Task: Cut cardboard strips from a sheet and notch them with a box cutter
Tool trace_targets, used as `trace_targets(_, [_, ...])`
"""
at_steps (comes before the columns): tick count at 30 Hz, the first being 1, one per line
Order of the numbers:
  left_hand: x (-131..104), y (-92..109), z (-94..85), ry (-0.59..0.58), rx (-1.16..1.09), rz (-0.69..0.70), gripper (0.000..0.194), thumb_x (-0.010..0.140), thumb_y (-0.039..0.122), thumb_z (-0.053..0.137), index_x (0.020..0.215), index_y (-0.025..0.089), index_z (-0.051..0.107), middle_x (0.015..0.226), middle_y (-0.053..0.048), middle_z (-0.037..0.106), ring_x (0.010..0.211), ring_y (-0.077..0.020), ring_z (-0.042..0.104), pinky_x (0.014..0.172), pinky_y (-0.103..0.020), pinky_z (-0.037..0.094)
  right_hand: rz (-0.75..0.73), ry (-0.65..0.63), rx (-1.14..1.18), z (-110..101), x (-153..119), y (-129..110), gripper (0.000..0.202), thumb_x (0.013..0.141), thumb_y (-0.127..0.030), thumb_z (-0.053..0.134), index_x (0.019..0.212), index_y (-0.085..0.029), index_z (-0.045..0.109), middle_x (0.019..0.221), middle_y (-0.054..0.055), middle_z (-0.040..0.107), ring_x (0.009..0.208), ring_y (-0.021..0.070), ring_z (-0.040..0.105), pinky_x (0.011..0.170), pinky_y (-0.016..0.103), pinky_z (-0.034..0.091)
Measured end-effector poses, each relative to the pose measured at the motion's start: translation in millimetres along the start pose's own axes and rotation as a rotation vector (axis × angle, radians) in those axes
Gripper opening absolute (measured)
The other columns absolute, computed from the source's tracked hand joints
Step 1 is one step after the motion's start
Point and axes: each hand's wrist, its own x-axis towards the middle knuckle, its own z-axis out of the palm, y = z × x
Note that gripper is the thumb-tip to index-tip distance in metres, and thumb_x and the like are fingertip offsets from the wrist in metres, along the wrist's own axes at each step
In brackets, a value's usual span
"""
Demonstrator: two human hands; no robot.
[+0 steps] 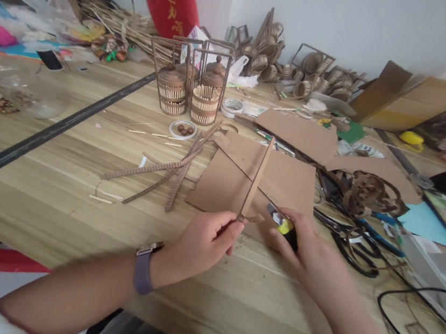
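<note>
My left hand (208, 237) is closed, thumb and fingers pinching the near end of a narrow brown cardboard strip (259, 176). The strip points away from me above a flat cardboard sheet (221, 180); a short curled piece sticks out beside my fingertips. My right hand (314, 248) is closed around a yellow-and-black utility knife (284, 226). Its metal end faces the strip, a little apart from it. Left of the sheet, several ridged cardboard strips (157, 169) lie crossed on the wooden table (77, 230).
Small stick-walled baskets (205, 105) in brown frames stand at the back, near a dish of brown balls (182, 129) and a tape roll (232, 107). Scissors (354, 242), coiled strips (374, 193) and a black cable (395, 291) crowd the right. A cardboard box (413, 103) is behind.
</note>
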Motion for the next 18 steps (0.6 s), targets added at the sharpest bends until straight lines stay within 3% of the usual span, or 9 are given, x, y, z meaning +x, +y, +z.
trace_targets(4, [0,0,1.1,-0.007,-0.011,0.011,0.035,0.102,0.039,0.043,0.079,0.017,0.057,0.060,0.004,0.055,0.053,-0.0086,0.051,0.057,-0.021,0.040,0.019,0.009,-0.094,12,3,-1,0.048,0.099,-0.054,0.040,0.124,-0.019,0.061,0.095,0.013,0.078,0.065,0.0281,0.074,0.051,0.036,0.054])
trace_targets(10, [1,1,-0.1,0.018,0.046,0.014,0.037,0.102,0.038,0.041,0.072,0.019,0.051,0.058,0.004,0.055,0.053,-0.0089,0.051,0.057,-0.022,0.038,-0.140,-0.073,0.243,3,-2,-10,0.044,0.100,-0.051,0.043,0.132,-0.021,0.053,0.125,0.015,0.072,0.106,0.0256,0.073,0.080,0.035,0.061])
trace_targets(14, [2,0,-0.7,0.020,0.094,0.050,0.037,0.103,0.037,0.040,0.072,0.019,0.050,0.059,0.004,0.053,0.054,-0.0093,0.050,0.058,-0.022,0.036,-0.228,-0.113,0.353,-1,-7,-17,0.042,0.102,-0.044,0.042,0.138,-0.023,0.044,0.129,0.014,0.070,0.111,0.0215,0.072,0.085,0.031,0.061])
trace_targets(18, [1,1,0.1,-0.011,0.147,0.051,0.034,0.103,0.035,0.039,0.074,0.020,0.049,0.059,0.005,0.051,0.055,-0.0104,0.049,0.056,-0.023,0.034,-0.224,-0.136,0.329,-2,-8,-21,0.044,0.102,-0.041,0.042,0.142,-0.022,0.044,0.129,0.015,0.070,0.112,0.0224,0.071,0.086,0.032,0.061])
